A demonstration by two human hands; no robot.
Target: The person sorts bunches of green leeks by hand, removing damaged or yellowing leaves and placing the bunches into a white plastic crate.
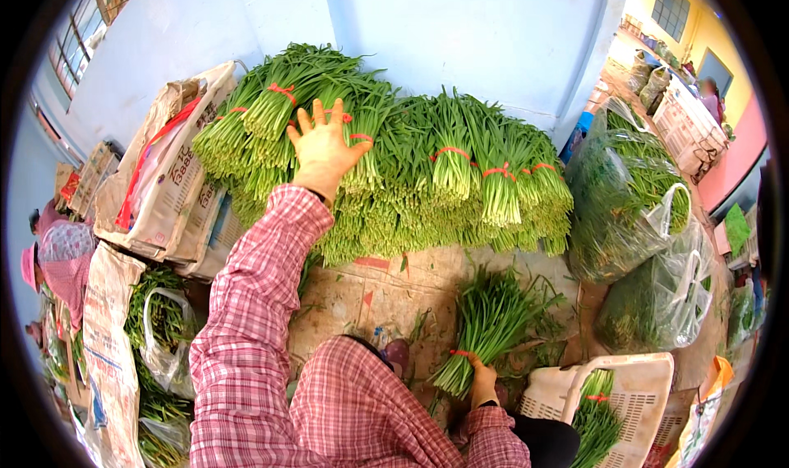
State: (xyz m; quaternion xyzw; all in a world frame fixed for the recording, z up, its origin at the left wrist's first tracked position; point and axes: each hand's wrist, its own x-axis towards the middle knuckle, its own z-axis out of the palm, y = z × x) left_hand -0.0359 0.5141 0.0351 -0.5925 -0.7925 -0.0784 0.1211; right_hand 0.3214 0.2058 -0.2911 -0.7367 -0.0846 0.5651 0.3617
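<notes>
Tied green bundles (pixel 454 172) are lying stacked; left grip (pixel 327 152) is splaying empty over them. Right grip (pixel 483 382) is clutching one unstacked bundle (pixel 495 316).

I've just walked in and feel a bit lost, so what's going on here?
A person is handling tied bunches of long green stalks. Their right hand grips a red-tied bunch by its pale stem end. Their left hand, open with fingers spread, is at the big pile of bunches stacked by the blue wall. Another tied bunch sits in the pale crate at lower right.
</notes>
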